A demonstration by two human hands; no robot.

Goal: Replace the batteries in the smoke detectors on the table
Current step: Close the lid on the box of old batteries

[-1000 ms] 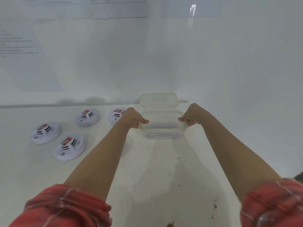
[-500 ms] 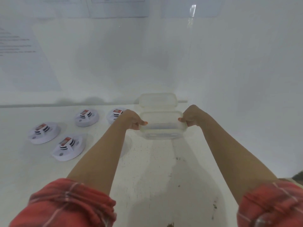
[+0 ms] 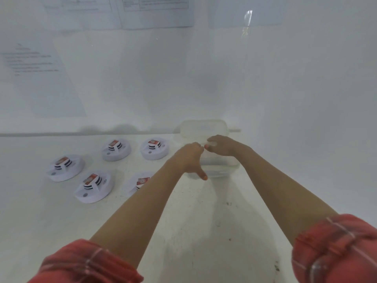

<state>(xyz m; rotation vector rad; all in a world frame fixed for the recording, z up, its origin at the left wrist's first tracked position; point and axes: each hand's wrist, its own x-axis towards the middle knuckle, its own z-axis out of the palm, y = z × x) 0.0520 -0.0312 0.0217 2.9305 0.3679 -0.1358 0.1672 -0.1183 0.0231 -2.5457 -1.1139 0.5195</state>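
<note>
The left arm [image 3: 142, 205] is hiding part of one smoke detector [image 3: 140, 181] on the bench [image 3: 204, 231]. The left hand [image 3: 188, 158] and right hand [image 3: 223, 146] are covering the clear box [image 3: 222, 167], and blur is hiding their grip and what is inside. The writing on the wall papers [image 3: 157, 11] is looking too small to read.

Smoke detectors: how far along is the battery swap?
Done: nothing visibly; five detectors lie untouched on the table. In hand: the left hand and right hand meet over the clear box, its lid open behind. Left: seemingly all five swaps.
</note>
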